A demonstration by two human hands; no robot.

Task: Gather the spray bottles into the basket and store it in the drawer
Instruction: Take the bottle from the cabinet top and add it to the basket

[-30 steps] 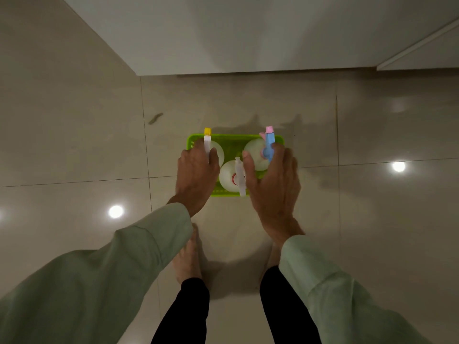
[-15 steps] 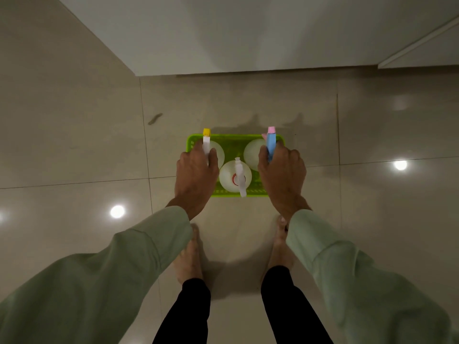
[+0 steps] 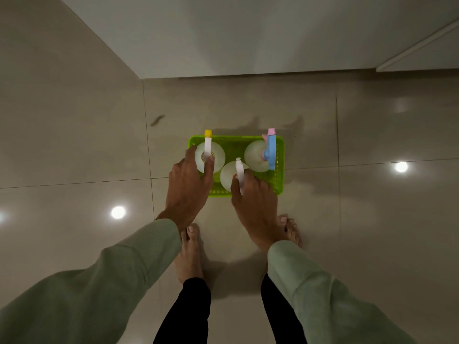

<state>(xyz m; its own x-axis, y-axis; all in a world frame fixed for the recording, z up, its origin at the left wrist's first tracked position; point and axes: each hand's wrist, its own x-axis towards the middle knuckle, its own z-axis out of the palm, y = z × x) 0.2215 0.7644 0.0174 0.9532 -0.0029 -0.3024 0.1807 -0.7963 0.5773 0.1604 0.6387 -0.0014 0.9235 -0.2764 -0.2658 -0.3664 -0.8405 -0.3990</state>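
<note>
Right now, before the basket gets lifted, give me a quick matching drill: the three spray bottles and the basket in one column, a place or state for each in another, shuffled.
Things:
1. yellow-tipped bottle
2. blue-headed bottle
3. white-headed bottle
4. green basket

Places or states:
A. at the near middle of the basket, right hand on it
B. sitting on the tiled floor, holding all three bottles
C. at the far left corner, left hand on it
D. at the far right corner, no hand on it

Pairs: 1-C, 2-D, 3-A, 4-B
</note>
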